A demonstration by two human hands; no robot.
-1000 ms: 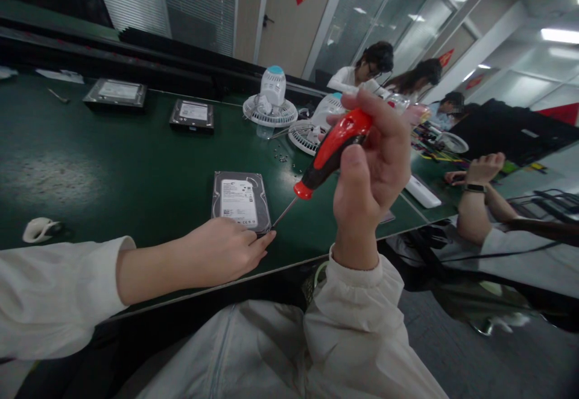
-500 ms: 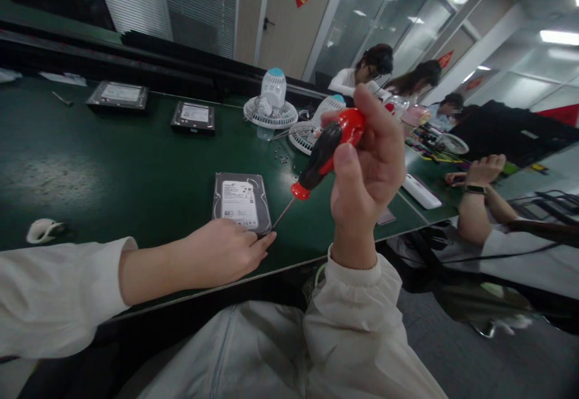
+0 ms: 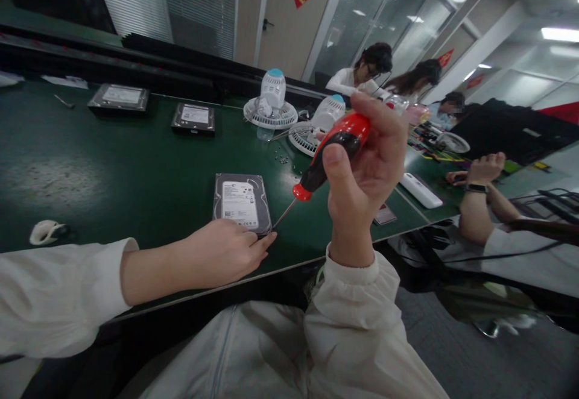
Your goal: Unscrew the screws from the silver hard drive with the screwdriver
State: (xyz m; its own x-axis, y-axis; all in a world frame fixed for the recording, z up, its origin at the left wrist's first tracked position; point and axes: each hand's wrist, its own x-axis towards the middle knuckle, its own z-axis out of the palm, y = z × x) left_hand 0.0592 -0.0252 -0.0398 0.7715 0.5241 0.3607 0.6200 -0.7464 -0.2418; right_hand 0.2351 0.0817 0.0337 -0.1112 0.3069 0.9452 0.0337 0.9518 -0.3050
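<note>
A hard drive with a white label lies flat on the green table before me. My left hand grips its near edge, and the stretched index finger reaches the near right corner beside the screwdriver's tip. The underside of that hand and the other fingertips are hidden. My right hand holds a red and black screwdriver by the handle, thumb on the near side. Its thin shaft slants down left to the drive's near right corner; whether the tip sits in a screw is too small to tell.
Two more drives, one at far left and one nearer the middle, lie at the back. Small screws lie near white fans. A white device is at right, near another person's arm.
My right hand has turned the screwdriver's handle, showing more red on top, and its fingers have shifted. The left hand and the drive stay in place.
</note>
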